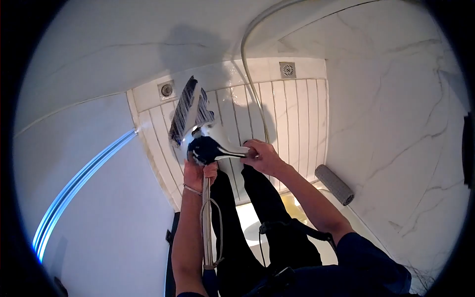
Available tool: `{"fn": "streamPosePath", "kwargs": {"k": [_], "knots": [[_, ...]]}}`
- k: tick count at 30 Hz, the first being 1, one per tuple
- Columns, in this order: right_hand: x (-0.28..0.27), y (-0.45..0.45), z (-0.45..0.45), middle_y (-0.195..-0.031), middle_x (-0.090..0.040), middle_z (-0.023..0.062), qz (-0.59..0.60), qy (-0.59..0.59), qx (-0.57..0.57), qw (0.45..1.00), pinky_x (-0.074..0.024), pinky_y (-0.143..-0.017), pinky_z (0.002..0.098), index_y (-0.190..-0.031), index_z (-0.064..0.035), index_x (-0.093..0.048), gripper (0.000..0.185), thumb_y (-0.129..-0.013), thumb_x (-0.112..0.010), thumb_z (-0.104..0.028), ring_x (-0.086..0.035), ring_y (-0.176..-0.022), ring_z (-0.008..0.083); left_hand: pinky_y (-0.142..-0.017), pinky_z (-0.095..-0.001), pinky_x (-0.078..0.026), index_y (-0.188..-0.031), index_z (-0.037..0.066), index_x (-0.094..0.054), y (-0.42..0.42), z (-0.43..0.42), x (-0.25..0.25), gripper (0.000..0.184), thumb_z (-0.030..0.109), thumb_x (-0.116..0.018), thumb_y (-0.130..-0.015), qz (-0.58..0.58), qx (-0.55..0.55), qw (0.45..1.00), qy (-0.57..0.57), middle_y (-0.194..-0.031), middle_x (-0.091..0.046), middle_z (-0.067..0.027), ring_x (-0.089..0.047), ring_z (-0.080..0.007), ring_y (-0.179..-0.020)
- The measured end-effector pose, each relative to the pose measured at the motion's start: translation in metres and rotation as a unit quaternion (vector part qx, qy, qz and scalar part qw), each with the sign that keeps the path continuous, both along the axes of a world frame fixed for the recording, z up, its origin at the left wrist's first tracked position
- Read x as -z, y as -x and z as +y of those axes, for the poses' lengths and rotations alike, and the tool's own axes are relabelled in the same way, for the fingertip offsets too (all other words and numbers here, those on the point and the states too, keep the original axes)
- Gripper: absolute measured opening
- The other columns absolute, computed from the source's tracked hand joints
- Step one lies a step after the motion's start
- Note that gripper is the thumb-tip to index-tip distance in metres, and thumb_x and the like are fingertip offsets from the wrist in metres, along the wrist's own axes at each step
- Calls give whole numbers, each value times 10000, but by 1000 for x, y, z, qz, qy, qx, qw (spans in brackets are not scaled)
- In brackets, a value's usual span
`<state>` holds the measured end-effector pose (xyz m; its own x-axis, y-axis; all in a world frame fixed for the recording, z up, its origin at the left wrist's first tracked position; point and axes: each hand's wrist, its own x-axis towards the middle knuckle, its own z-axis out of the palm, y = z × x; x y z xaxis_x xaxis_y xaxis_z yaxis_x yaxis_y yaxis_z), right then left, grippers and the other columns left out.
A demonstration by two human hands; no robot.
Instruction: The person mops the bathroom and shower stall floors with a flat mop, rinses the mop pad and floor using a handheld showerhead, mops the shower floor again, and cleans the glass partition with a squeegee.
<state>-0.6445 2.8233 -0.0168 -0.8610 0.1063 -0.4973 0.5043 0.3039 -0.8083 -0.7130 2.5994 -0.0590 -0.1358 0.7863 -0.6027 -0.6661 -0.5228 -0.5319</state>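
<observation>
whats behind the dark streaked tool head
White slatted floor shows on either side of the dark streaked tool head, with a square drain at upper left; what lies directly behind is covered.

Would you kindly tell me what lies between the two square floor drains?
In the head view, the tip of the striped mop-like head and the hose appear between the left drain and right drain, against white floor.

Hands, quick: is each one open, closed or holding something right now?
Left hand: closed around the pole, just below its head.
Right hand: closed on the handle end of the shower head.
</observation>
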Motion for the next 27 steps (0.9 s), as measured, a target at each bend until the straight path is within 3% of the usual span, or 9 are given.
{"fn": "streamPosePath", "kwargs": {"k": [1,3,7,9,12,15,17,22,27], "knots": [[1,0,0,-700,-542,81,16,-4,-16,1000,-466,-568,313,-881,-27,-550,322,-614,-725,-71,-564,-607,198,-470,-234,-326,-948,102,-550,0,3,-4,438,504,-525,-777,23,-14,1000,-15,-696,-473,-8,-374,-138,-554],[5,-1,2,-704,-543,85,49,-9,-47,998,-471,-563,303,-891,-17,-544,346,-602,-730,-51,-568,-604,191,-466,-234,-326,-943,93,-548,1,9,-9,441,501,-527,-776,24,13,995,93,-677,-452,-15,-376,-134,-556],[14,-12,7,-673,-514,52,72,-28,2,997,-445,-529,256,-927,-8,-532,338,-650,-723,-46,-506,-574,123,-454,-230,-320,-960,77,-526,-11,2,2,550,585,-404,-788,82,44,987,133,-708,-430,-49,-375,-126,-556],[11,-14,9,-665,-523,87,70,-13,15,997,-468,-528,288,-885,3,-527,354,-603,-736,-36,-558,-586,176,-455,-229,-324,-999,70,-503,-11,1,6,620,628,-343,-782,61,52,989,128,-729,-422,-53,-371,-124,-552],[10,-21,13,-672,-525,75,61,-2,26,998,-460,-525,274,-898,3,-529,341,-629,-733,-45,-553,-595,143,-456,-229,-330,-1036,59,-482,-10,-5,8,664,648,-318,-779,9,17,999,31,-740,-414,-55,-367,-123,-548],[3,-36,28,-703,-533,42,3,28,63,998,-454,-534,247,-910,4,-531,296,-686,-711,-66,-551,-622,112,-454,-233,-335,-1057,56,-473,-6,-11,5,681,654,-304,-780,0,54,998,43,-750,-418,-49,-375,-117,-550],[3,-60,44,-703,-525,24,9,51,192,980,-461,-551,244,-884,-7,-531,237,-723,-686,-86,-546,-623,107,-438,-234,-331,-1044,52,-470,-10,-6,-3,692,662,-273,-787,9,82,993,85,-729,-422,-37,-376,-114,-522],[-12,-84,96,-675,-514,25,63,142,538,829,-486,-597,296,-817,-56,-497,226,-843,-567,-270,-537,-613,133,-389,-241,-312,-935,59,-451,-10,-19,-4,718,730,-263,-761,113,247,941,202,-677,-436,-39,-358,-117,-441],[17,-130,185,-519,-438,-4,60,271,724,631,-413,-467,287,-638,-117,-422,414,-810,-530,-478,-423,-442,144,-335,-270,-321,-863,73,-439,-5,-24,-10,623,686,-394,-760,145,413,813,384,-557,-419,-51,-395,-148,-386]]}}
